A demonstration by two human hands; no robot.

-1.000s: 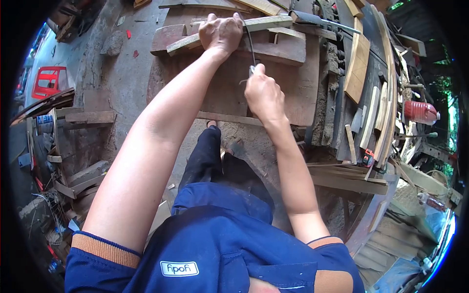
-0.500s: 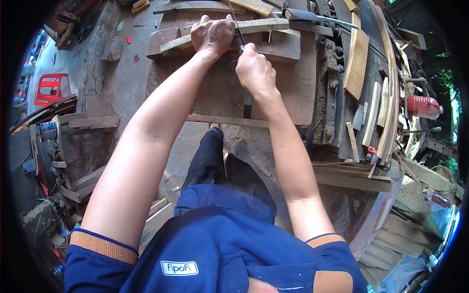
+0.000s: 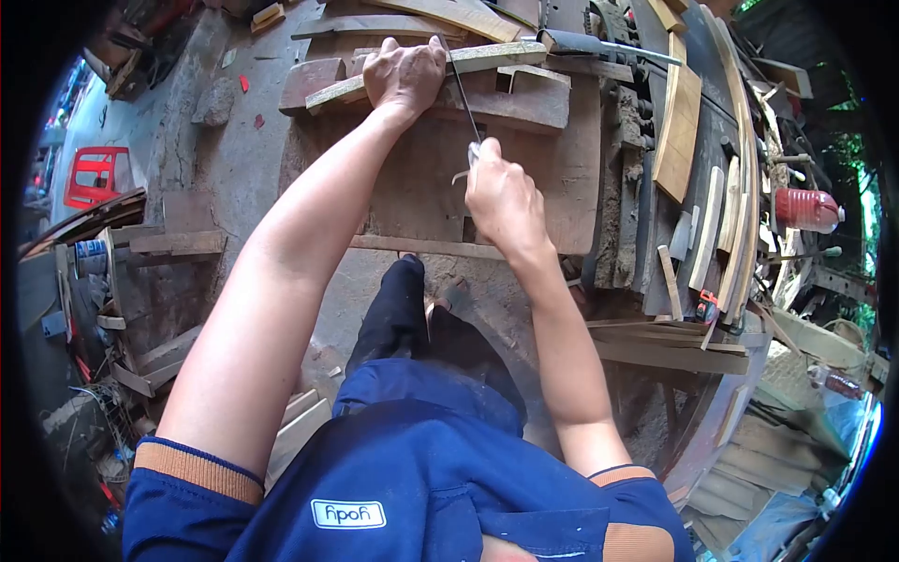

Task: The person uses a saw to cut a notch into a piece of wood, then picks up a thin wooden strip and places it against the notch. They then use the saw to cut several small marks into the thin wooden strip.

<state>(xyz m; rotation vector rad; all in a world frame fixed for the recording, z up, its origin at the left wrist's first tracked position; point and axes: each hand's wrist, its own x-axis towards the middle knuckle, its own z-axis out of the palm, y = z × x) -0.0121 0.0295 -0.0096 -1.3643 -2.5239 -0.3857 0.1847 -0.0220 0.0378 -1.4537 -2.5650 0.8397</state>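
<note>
My left hand (image 3: 405, 77) presses down on a pale, narrow wooden strip (image 3: 496, 58), its fingers closed round it. The strip rests across a thick wooden block (image 3: 538, 101) on the workbench. Wrapped round the handle of a handsaw (image 3: 465, 97) is my right hand (image 3: 507, 199), nearer my body than the strip. The thin dark blade slants up and left from that hand, its far end at the strip just beside my left fingers. The handle is mostly hidden in my palm.
A mallet-like tool with a dark head (image 3: 568, 42) lies behind the block. Long wooden boards (image 3: 676, 131) and strips line the right side, near an orange-and-black tape measure (image 3: 707, 305). A red plastic chair (image 3: 96, 176) stands far left. A bottle of red liquid (image 3: 807, 209) sits far right.
My right hand has drawn the saw back towards my body and slightly right, so more blade shows on the near side of the strip. The left hand stays on the strip.
</note>
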